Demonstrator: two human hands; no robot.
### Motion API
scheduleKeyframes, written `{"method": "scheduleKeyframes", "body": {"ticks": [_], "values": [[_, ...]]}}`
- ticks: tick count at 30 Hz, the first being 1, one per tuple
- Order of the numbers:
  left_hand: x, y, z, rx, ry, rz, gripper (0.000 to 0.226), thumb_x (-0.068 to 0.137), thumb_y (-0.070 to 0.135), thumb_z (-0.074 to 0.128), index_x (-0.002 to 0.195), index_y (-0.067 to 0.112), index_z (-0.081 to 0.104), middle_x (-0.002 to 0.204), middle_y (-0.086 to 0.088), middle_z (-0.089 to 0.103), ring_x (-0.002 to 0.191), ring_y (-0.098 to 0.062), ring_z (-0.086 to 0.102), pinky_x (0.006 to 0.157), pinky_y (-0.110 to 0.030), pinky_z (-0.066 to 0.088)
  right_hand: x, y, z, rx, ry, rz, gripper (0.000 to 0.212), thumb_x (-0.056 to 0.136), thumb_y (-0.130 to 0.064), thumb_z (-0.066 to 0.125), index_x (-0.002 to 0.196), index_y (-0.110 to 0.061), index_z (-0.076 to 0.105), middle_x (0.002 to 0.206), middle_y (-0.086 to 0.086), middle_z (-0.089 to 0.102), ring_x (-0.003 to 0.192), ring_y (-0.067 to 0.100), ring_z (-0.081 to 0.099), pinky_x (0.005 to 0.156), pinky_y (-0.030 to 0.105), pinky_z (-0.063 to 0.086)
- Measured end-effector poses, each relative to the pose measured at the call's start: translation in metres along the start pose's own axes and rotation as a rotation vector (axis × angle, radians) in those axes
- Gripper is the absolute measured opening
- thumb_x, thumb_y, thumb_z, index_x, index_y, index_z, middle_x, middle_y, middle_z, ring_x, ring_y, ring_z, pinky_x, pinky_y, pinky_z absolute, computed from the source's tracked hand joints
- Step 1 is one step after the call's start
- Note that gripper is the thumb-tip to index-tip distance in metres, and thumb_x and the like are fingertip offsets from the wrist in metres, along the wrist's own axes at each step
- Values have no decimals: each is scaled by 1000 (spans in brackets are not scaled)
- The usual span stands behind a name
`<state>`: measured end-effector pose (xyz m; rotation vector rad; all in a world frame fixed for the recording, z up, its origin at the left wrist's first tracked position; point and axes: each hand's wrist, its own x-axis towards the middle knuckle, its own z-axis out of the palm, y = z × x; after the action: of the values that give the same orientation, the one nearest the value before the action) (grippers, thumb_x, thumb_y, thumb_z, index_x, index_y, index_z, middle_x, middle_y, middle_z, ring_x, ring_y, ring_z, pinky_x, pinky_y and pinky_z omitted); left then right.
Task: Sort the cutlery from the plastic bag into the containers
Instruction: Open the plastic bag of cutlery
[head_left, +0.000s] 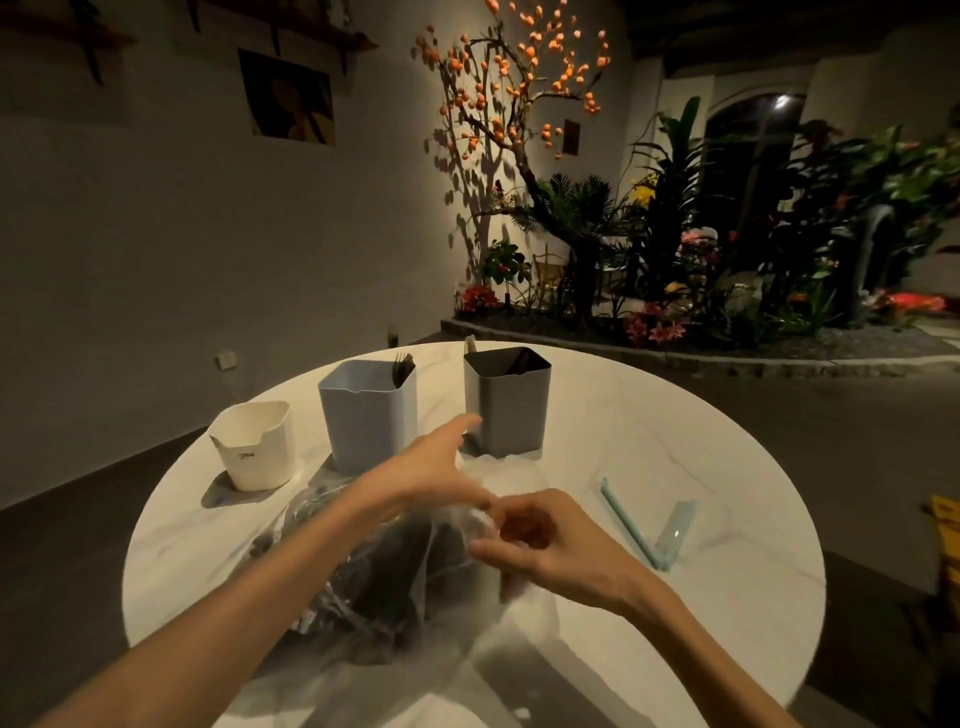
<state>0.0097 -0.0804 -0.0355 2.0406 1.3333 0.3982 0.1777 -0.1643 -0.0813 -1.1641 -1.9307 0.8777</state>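
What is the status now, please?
Left hand open, reaching over plastic bag. Right hand grips bag. Forks already in blue container. Nothing blocking.

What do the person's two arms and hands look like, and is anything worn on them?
Both forearms are bare: no sleeves reach the visible parts. The left hand and the right hand wear no gloves; no ring, watch or bracelet shows in the dim light.

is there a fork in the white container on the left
No, the white container shows no cutlery; the fork stands in the light blue container.
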Motion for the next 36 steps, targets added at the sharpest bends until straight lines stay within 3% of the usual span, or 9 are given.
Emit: {"method": "scheduleKeyframes", "body": {"ticks": [4, 8, 13, 18, 21, 24, 29, 33, 36], "values": [[-13, -21, -4, 273, 102, -10, 97, 85, 7, 74, 156, 40, 15, 167, 3, 12, 151, -25, 21, 115, -42, 37, -15, -3, -18, 239, -345, 273, 39, 99, -42, 57, 115, -10, 73, 91, -4, 72, 71, 8, 65, 66, 18, 52], [-30, -28, -5, 236, 259, 151, 74, 88, 7, 69, 143, 44, 36, 165, 4, 17, 151, -24, 22, 121, -49, 29, -7, 16, -17, 59, -135, 205, 23, 98, -31, 64, 118, -20, 71, 105, -5, 71, 85, 20, 69, 69, 24, 59], [-42, -8, 24, 284, 298, 308, 21, 85, 42, 72, 105, 39, 66, 157, 5, 31, 144, -19, 31, 116, -48, 33, 9, 22, 1, -244, -38, 60, 40, 90, -33, 75, 126, -24, 63, 126, -4, 63, 105, 12, 59, 88, 16, 50], [-28, -23, 41, 709, 78, 99, 57, 85, 50, 69, 138, 45, 49, 162, -14, 23, 154, -39, 0, 118, -66, -2, 19, 38, 13, -386, -70, 105, 62, 81, -46, 81, 136, -35, 54, 139, -8, 53, 121, 10, 50, 110, 37, 45], [-28, -39, 27, 669, -89, -79, 104, 75, 63, 74, 156, 43, 13, 168, -11, 1, 153, -42, -6, 117, -73, 1, 21, 47, 11, -538, -65, 123, 94, 69, -73, 75, 149, -47, 32, 155, -11, 33, 138, 15, 33, 120, 45, 32], [-39, -62, 13, 701, -221, -168, 127, 71, 50, 81, 153, 48, -16, 168, -8, -9, 153, -40, -7, 116, -73, 13, 23, 52, 13, -653, -112, 101, 110, 66, -80, 70, 154, -49, 12, 162, -7, 23, 148, 21, 22, 123, 49, 21], [-58, -97, -7, 787, -249, -203, 127, 76, 21, 74, 148, 52, -25, 167, 0, -19, 155, -29, -8, 122, -55, 23, 25, 42, 44, -618, -165, 66, 119, 72, -66, 78, 160, -34, 5, 164, 2, 19, 149, 24, 21, 124, 37, 22], [-70, -107, -34, 841, -246, -219, 125, 78, 22, 76, 151, 48, -22, 168, 2, -14, 156, -27, -1, 123, -50, 22, 32, 36, 69, -589, -174, 74, 126, 68, -68, 80, 160, -34, 1, 165, -2, 14, 151, 23, 18, 122, 43, 28], [-82, -112, -40, 746, -170, -158, 126, 78, 22, 74, 151, 45, -25, 169, 3, -6, 155, -23, 4, 124, -45, 20, 35, 22, 71, -527, -136, 84, 113, 70, -67, 80, 156, -35, 14, 162, -6, 22, 146, 19, 28, 118, 43, 36]]}}
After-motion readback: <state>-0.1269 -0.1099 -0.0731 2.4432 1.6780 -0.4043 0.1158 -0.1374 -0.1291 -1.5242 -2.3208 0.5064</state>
